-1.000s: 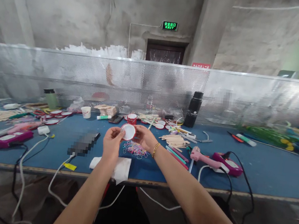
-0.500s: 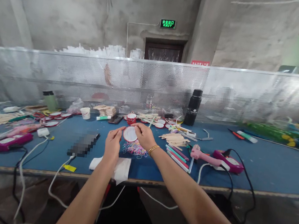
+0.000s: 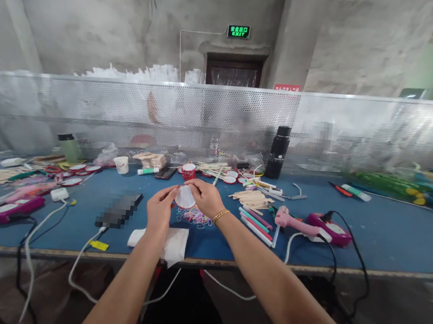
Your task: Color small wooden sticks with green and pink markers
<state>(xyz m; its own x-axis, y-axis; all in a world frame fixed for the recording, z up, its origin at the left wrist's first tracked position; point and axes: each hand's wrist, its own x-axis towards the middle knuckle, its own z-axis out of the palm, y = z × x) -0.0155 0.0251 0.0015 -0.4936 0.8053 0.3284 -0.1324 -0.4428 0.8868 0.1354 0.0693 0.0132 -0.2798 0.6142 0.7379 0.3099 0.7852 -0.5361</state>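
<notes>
L hand & R hand pinching white disc — fingertips closer than before.

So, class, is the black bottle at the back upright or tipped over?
Upright: the black bottle stands on the blue table with its cap at the top.

The disc is white edged in red, the glue gun pink, the tabletop blue.

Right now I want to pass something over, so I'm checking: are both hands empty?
No, the left hand and the right hand hold a red-rimmed white disc between them.
</notes>
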